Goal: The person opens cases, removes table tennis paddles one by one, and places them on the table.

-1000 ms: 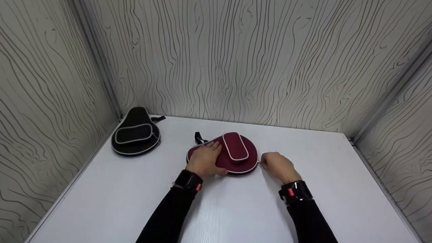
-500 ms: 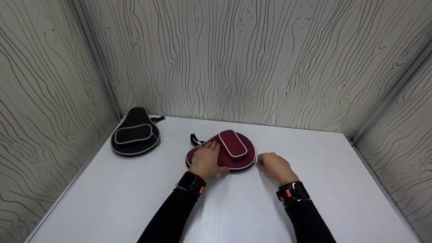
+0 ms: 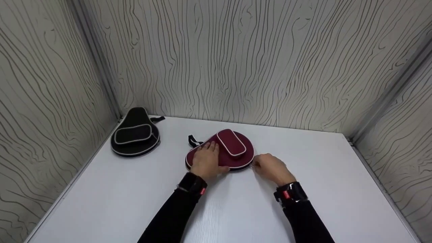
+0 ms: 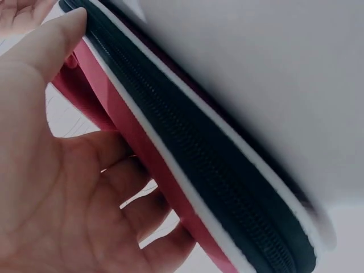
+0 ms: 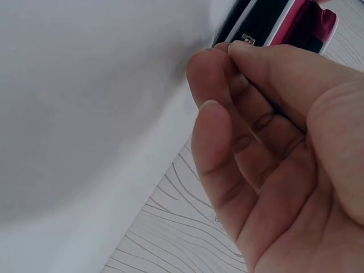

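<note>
A dark red table tennis paddle case [image 3: 215, 162] with white piping lies on the white table, its small raised pocket [image 3: 231, 142] facing up. My left hand [image 3: 206, 162] rests on the case's narrower part, fingers extended over the top. In the left wrist view, the thumb [image 4: 68, 28] presses the black zippered side [image 4: 187, 142], where the zipper teeth run closed. At the case's right edge, my right hand [image 3: 270, 167] pinches the zipper pull between thumb and index finger; the fingertips hide most of it. The metal zipper slider [image 5: 247, 40] shows just beyond them in the right wrist view.
A black paddle case [image 3: 135, 133] with white piping lies at the back left, its strap [image 3: 157, 119] pointing right. The red case's black strap [image 3: 194, 141] sticks out at its upper left. Wood-patterned panels [image 3: 216, 60] enclose the table on the back and sides.
The red case has shifted slightly left and toward the back under my left hand. My right hand has moved a little left with the zipper pull, staying at the case's edge.
</note>
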Motion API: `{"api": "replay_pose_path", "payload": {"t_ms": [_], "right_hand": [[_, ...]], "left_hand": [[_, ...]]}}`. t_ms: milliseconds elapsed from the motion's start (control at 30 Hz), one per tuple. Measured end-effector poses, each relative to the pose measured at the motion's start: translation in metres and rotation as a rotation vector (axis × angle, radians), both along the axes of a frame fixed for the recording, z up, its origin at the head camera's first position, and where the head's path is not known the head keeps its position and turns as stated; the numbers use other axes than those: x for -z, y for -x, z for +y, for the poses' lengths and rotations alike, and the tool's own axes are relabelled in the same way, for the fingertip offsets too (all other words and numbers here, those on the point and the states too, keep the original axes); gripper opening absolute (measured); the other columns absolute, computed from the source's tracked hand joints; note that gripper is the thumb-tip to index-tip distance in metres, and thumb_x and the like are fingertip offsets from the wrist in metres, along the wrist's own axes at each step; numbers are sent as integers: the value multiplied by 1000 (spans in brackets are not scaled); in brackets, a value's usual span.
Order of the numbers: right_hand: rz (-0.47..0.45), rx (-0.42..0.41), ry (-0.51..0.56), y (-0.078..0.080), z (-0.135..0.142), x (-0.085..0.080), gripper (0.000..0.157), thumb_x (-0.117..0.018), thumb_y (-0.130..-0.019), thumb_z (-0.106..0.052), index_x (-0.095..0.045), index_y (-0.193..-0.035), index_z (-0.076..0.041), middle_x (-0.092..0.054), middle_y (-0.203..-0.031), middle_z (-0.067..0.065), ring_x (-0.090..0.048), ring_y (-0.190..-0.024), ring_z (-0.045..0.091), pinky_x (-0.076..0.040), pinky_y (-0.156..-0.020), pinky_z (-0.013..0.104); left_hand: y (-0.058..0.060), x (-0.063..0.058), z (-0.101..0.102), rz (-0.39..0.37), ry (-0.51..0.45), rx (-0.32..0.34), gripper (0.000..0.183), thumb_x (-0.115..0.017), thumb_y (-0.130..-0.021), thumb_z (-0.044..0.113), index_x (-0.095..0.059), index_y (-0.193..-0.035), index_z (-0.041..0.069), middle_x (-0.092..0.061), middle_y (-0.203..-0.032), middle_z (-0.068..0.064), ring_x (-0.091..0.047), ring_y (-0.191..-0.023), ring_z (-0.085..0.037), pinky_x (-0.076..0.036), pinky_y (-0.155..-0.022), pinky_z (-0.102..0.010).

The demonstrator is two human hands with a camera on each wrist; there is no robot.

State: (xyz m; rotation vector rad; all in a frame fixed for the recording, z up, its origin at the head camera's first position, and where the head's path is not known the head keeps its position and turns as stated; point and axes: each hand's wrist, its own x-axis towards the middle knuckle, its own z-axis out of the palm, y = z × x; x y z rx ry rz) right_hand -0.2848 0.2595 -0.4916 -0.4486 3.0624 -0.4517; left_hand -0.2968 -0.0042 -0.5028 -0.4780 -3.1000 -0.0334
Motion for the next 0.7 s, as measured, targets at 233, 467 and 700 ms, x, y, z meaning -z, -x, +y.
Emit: {"api": "replay_pose_path", "payload": {"t_ms": [233,467,700], "right_hand": [[15,-73,17,9,5,12,19,-84,-104,-12,-80,-87,-16,-78,-83,-3,-64,-76,14,-57,-67,41],[-18,-84,11,2,-6,3,14,-85,-103,-7,-84,-91,-14,-81,-86,-2,-69,-79,13,-63,-73,43],[-5,-85,-20,-6,-16,-3,12,-85,-102,-5,-84,-91,-13,-82,-86,-1,-68,-78,13,-63,-73,42]], "left_hand": [[0,1,0,-1,-7,0,114,-69,-104,84,-42,-181,5,-45,-189,-13,-44,-177,-31,-40,-146,-47],[1,0,0,-2,9,3,115,-66,-105,85,-41,-182,4,-44,-190,-14,-44,-178,-32,-40,-146,-47],[3,2,0,3,19,3,114,-66,-105,85,-41,-182,4,-45,-189,-13,-45,-177,-31,-41,-145,-47]]}}
